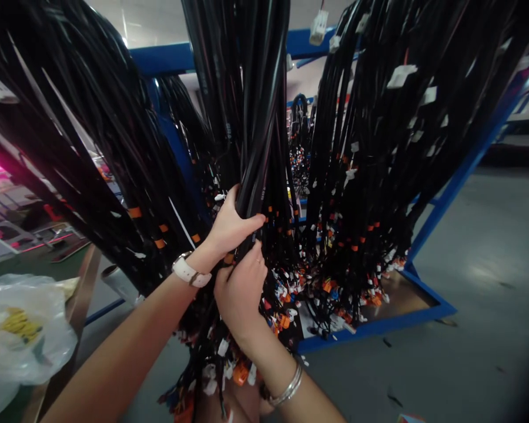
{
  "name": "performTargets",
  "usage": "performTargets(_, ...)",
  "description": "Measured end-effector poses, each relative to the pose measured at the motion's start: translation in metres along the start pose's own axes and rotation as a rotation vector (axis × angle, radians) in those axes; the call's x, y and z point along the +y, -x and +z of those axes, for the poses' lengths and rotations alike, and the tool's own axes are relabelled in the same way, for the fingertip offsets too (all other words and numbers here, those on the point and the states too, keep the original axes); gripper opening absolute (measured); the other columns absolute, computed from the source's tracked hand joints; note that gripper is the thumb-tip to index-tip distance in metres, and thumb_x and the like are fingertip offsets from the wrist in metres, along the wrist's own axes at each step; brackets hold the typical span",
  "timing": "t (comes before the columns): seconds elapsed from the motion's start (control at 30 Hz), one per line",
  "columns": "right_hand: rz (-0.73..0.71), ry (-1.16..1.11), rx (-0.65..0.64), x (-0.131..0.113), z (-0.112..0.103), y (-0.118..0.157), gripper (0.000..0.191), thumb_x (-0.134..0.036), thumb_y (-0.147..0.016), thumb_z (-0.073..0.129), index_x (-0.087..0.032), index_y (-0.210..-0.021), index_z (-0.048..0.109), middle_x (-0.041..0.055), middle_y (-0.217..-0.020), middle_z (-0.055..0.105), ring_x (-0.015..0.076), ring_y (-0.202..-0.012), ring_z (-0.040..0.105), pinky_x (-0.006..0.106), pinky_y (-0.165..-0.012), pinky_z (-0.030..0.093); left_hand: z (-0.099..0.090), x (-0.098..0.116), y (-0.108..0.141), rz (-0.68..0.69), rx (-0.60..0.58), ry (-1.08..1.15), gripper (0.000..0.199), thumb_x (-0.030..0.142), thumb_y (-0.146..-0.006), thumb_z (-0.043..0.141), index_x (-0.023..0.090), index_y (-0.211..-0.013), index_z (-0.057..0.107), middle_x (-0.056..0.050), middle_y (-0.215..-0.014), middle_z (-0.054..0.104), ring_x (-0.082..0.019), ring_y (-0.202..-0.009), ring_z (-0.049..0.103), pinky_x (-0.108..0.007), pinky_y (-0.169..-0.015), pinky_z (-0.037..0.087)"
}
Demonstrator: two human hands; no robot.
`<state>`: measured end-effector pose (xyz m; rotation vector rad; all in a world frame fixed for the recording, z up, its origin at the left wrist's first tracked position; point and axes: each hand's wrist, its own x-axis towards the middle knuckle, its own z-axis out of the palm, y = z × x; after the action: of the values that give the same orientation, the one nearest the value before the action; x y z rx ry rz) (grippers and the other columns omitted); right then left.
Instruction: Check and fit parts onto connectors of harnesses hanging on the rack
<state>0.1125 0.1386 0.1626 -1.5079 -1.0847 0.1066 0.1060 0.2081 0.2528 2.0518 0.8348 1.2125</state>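
A thick bundle of black cables (258, 117) hangs down in the centre of the head view. My left hand (233, 226), with a white watch on its wrist, is wrapped round the bundle, its thumb and forefinger showing on either side. Just below it, my right hand (243, 288) grips the same bundle with curled fingers; bangles circle that wrist. Beneath my hands the cable ends spread out with white and orange connectors (240, 373). Orange tape marks some of the cables.
More black cable bundles hang at the left (92, 117) and right (370, 129) from a blue metal frame (163, 59). The frame's base (379, 326) stands on the grey floor. A clear plastic bag with yellow parts (26, 329) lies on a table at the lower left.
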Motion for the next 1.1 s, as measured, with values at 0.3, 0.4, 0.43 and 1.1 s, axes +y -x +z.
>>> performTargets(0.3,-0.046,-0.079,-0.072,-0.009,-0.006,0.012,0.079,-0.018,-0.070,0.051,-0.003,-0.139,0.016,0.0266,-0.137,0.035,0.0397,-0.127,0.034,0.058,-0.101,0.028,-0.019,-0.012,-0.009,-0.115,-0.339,0.446,0.051,0.019,-0.060,0.070,0.014,-0.106,0.049,-0.006,-0.098,0.060,-0.015,-0.082,0.060,-0.028,-0.070,0.049)
performTargets(0.4,-0.093,-0.161,-0.145,-0.005,-0.020,0.016,0.078,-0.019,-0.073,0.051,-0.004,-0.141,0.016,0.0236,-0.140,0.035,0.0361,-0.129,0.033,0.055,-0.104,0.029,-0.020,-0.008,-0.009,-0.128,-0.383,0.442,0.038,0.019,-0.059,0.069,0.012,-0.093,0.056,-0.006,-0.090,0.063,-0.016,-0.078,0.061,-0.027,-0.067,0.050)
performTargets(0.43,-0.091,-0.201,-0.172,-0.005,-0.027,0.020,0.078,-0.019,-0.074,0.051,-0.006,-0.142,0.015,0.0215,-0.141,0.035,0.0341,-0.130,0.034,0.053,-0.104,0.030,-0.021,-0.007,-0.009,-0.125,-0.401,0.430,0.033,0.019,-0.059,0.069,0.011,-0.089,0.057,-0.006,-0.086,0.063,-0.016,-0.076,0.061,-0.027,-0.066,0.050)
performTargets(1.1,0.023,-0.386,-0.057,0.068,0.020,-0.151,0.021,-0.018,-0.077,0.043,-0.019,-0.095,0.054,0.0069,-0.092,0.063,0.0211,-0.089,0.057,0.038,-0.084,0.043,-0.025,-0.005,-0.008,-0.167,-0.512,0.492,0.027,0.022,-0.057,0.069,0.013,-0.076,0.053,0.000,-0.067,0.054,-0.012,-0.058,0.054,-0.025,-0.053,0.045)
